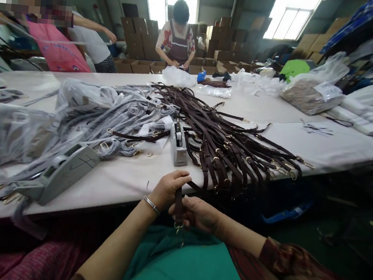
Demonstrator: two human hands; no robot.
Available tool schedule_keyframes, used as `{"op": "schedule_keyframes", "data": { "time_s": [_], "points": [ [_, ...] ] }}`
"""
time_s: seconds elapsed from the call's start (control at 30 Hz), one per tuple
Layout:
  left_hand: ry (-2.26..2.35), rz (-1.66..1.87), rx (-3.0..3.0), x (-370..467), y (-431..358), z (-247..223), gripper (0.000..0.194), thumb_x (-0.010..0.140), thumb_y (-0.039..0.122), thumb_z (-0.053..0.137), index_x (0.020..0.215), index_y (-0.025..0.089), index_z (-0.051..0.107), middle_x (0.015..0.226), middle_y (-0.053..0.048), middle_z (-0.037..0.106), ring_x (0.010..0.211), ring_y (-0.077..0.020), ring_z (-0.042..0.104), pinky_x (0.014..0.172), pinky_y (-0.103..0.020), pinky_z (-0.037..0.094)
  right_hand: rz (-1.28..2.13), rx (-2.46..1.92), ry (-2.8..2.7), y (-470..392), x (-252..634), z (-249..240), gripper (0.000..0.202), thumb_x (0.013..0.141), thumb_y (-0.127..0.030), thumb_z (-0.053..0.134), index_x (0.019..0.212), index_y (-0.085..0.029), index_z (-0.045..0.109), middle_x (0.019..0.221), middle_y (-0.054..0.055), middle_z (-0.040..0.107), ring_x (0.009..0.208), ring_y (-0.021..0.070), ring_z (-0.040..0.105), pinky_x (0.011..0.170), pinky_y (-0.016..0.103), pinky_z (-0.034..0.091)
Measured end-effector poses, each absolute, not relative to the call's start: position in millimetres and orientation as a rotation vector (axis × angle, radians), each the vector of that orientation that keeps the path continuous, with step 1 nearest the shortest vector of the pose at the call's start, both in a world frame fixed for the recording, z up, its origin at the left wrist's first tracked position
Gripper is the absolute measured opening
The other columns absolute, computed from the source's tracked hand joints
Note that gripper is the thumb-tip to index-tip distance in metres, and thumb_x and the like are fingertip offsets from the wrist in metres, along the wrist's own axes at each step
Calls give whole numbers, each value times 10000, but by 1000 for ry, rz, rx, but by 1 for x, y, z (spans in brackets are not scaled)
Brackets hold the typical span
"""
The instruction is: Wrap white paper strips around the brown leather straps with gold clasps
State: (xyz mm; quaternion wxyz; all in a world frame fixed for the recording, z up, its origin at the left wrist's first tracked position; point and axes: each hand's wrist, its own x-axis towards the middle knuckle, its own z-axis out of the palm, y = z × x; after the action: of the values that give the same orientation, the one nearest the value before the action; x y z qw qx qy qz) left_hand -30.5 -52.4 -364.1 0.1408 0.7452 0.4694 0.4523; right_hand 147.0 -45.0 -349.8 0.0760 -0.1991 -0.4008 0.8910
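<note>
Both hands at lower centre of frame, just off the near edge of the counter [129, 183]. Left hand [168, 187] pinched on the upper part of a dark strap [178, 205]; right hand [197, 213] closed around the same strap lower down, beside its metal ring [178, 226]. Strap held upright between the two grips, ring end hanging over the lap, apparently so the hardware faces up for handling. Bangle [151, 205] on left wrist.

Pile of like straps [226, 139] fanned across centre of counter, ends draped over the near edge, within reach of the hands. Tape dispenser [178, 143] just left of pile; second dispenser [61, 169] at lower left. Bagged straps [103, 114] heaped at centre left. Co-worker [178, 36] standing at far side, upper centre, hands busy with small items.
</note>
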Motion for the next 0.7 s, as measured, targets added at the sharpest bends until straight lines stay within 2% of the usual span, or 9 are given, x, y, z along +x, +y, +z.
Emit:
{"op": "schedule_keyframes", "data": {
  "time_s": [0.13, 0.33, 0.4, 0.5, 0.63, 0.7],
  "points": [
    [1409, 1153, 2257, -31, -55, -357, 322, 907, 136, 542, 1191, 211, 674, 1215, -128, 660, 1096, -220, 649, 917, -368, 560, 2559, -614, -1421, -46, 149, -350, 420, 698, -450, 808, 900, -89, 737, 617, 6, 599, 448, 60, 461, 410, 185, 344],
    [1593, 874, 2361, -31, -60, -350, 340, 830, 116, 630, 1138, 250, 685, 1141, -39, 708, 998, -183, 678, 860, -265, 569, 2552, -602, -1472, -43, 154, -348, 268, 673, -338, 769, 737, -81, 730, 537, 2, 559, 419, 53, 423, 405, 178, 294],
    [1767, 820, 2334, -50, -56, -347, 310, 829, 134, 635, 1111, 250, 688, 1119, -37, 711, 979, -194, 676, 854, -280, 569, 2542, -565, -1379, -42, 161, -348, 257, 667, -335, 752, 708, -84, 717, 543, 1, 539, 430, 58, 419, 412, 182, 293],
    [2155, 820, 2176, -98, -38, -340, 257, 881, 164, 567, 1110, 200, 679, 1124, -98, 674, 1029, -234, 639, 930, -354, 534, 2551, -510, -1124, -44, 172, -353, 243, 660, -336, 745, 733, -106, 714, 632, 6, 531, 488, 77, 442, 433, 199, 333],
    [2528, 760, 1953, -159, -2, -331, 383, 826, 160, 617, 1208, 156, 643, 1153, -156, 603, 1083, -293, 580, 960, -426, 488, 2540, -470, -952, -54, 177, -362, 212, 653, -305, 738, 764, -126, 713, 686, 6, 512, 529, 94, 458, 460, 221, 364],
    [2578, 681, 1910, -176, 10, -328, 300, 789, 158, 646, 1083, 169, 708, 1064, -136, 625, 1003, -285, 601, 899, -406, 501, 2530, -486, -947, -57, 178, -366, 209, 652, -295, 739, 774, -127, 713, 698, 13, 518, 552, 106, 478, 466, 223, 366]
  ]
}}
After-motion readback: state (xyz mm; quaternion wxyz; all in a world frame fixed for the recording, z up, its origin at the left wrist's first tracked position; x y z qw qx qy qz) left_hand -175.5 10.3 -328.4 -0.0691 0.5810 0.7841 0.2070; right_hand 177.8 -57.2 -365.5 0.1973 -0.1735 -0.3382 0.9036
